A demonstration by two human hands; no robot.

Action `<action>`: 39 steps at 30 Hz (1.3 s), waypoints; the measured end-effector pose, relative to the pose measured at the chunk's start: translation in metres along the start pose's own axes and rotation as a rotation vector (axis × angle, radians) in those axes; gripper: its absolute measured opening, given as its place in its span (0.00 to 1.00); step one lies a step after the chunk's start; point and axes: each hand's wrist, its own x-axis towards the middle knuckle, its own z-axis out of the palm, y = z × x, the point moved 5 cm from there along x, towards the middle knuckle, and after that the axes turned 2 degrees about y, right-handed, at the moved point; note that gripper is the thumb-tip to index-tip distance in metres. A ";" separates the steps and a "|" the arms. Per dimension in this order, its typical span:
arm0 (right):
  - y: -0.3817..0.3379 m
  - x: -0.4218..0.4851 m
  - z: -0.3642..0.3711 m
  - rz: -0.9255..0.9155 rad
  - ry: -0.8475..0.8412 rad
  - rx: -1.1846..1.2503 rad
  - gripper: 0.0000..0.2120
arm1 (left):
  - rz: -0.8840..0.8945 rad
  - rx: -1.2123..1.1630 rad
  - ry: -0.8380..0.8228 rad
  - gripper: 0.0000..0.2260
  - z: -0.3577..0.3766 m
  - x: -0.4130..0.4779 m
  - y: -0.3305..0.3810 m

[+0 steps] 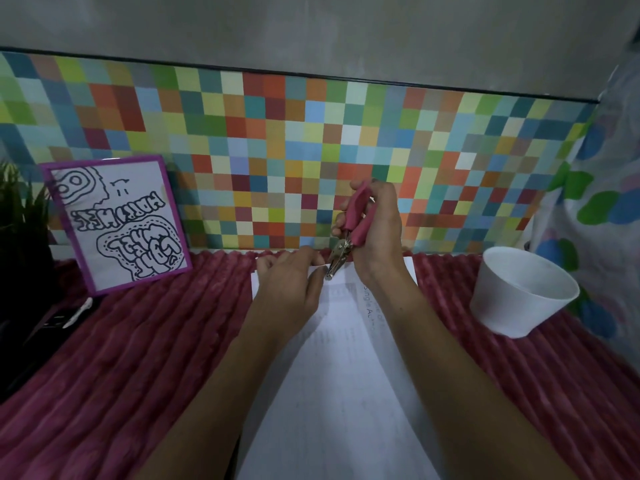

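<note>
Paper [341, 375], thin and floppy, lay near the far edge of the table [138, 358] under the flat left hand [289, 284]; right hand [377, 233] gripped the stiff punch [356, 216] by its handles

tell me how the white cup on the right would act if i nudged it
The white cup looks like thin foam and seems empty, so it is probably very light. Its base is narrower than its rim and it sits on a soft ribbed red cloth, so a nudge may well tip it. A hard squeeze might dent it.
</note>
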 end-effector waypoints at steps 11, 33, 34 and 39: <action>0.001 -0.003 0.009 0.047 -0.145 -0.044 0.15 | 0.043 0.002 0.035 0.03 -0.001 -0.002 -0.003; -0.027 0.002 -0.006 0.000 -0.084 0.045 0.12 | -0.003 -0.206 -0.012 0.08 -0.005 0.002 -0.013; -0.028 0.001 -0.003 -0.009 -0.104 0.033 0.12 | -0.005 -0.210 -0.009 0.09 -0.006 0.002 -0.012; -0.025 0.001 0.000 -0.021 -0.132 -0.085 0.12 | 0.003 -0.197 -0.005 0.09 -0.007 0.001 -0.007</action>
